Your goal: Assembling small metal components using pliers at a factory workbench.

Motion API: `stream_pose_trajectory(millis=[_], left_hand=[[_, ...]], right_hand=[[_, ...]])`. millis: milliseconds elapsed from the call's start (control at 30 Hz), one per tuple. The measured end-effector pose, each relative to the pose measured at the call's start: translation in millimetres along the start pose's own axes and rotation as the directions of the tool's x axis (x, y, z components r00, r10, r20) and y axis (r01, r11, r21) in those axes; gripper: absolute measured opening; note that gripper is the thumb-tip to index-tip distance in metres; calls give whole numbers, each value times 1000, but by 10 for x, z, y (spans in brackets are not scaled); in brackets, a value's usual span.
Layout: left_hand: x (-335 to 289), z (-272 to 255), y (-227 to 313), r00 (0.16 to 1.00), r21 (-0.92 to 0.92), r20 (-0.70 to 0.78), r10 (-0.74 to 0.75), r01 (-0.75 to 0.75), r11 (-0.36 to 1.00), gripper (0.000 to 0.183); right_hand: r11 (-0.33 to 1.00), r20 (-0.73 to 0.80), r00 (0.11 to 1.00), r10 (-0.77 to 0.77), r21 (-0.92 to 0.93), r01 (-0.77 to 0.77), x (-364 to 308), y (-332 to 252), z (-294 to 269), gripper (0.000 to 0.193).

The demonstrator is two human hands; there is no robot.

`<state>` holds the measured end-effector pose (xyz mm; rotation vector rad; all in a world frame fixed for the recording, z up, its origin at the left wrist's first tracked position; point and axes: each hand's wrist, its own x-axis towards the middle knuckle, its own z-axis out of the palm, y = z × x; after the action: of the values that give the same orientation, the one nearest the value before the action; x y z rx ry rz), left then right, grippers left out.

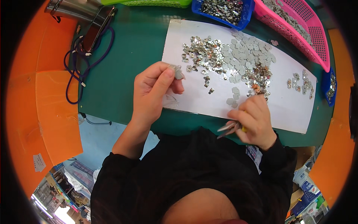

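Just beyond the black sleeves (pixel 285 156), my right hand (pixel 254 120) was wrapped around a pair of pliers (pixel 230 126), their jaws a little apart and pointing left, with nothing between them that I could see. Its fingertips were at the near edge of the coppery fittings (pixel 263 74); from my end I couldn't tell whether they had hold of one. I judged that fingering small parts there went best with the pliers lying well back in the palm, so that their tips didn't sweep the loose grey pieces (pixel 235 98) just beside.

My left hand (pixel 151 89) was a little farther out, thumb and forefinger closed on a grey piece (pixel 178 73) above the left part of the white sheet (pixel 201 102). I couldn't make out whether a fitting sat on it. Part of the piece stood clear of the pinch, which seemed right to me: so thin a thing wanted a firm, level hold, with skin well away from any tool.

Farther along the sheet, silvery fittings (pixel 205 50) lay left of the heap of grey pieces (pixel 248 50); keeping those heaps unmixed looked like sound practice. Farthest were a blue tray (pixel 241 23) of small metal parts and a pink basket (pixel 320 44).
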<state>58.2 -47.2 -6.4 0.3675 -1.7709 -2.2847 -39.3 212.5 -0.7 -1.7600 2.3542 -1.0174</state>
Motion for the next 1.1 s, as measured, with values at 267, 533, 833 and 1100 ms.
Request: stream_pose_trajectory(millis=[267, 533, 833, 1100], left_hand=[[25, 28, -36, 999, -65, 34, 40, -37, 997, 23], [17, 0, -100, 999, -115, 15, 46, -44, 992, 22], [-1, 255, 32, 892, -577, 280, -355, 452, 680, 25], [-28, 551, -72, 840, -608, 442, -316, 539, 582, 27]], right_hand=[[982, -147, 974, 171, -50, -180, 409, -9, 70, 23], [961, -139, 968, 209, -154, -230, 693, -1, 318, 26], [872, -257, 880, 399, 404, -277, 679, -118, 147, 13], [836, -447, 767, 461, 508, -206, 566, -201, 244, 11]])
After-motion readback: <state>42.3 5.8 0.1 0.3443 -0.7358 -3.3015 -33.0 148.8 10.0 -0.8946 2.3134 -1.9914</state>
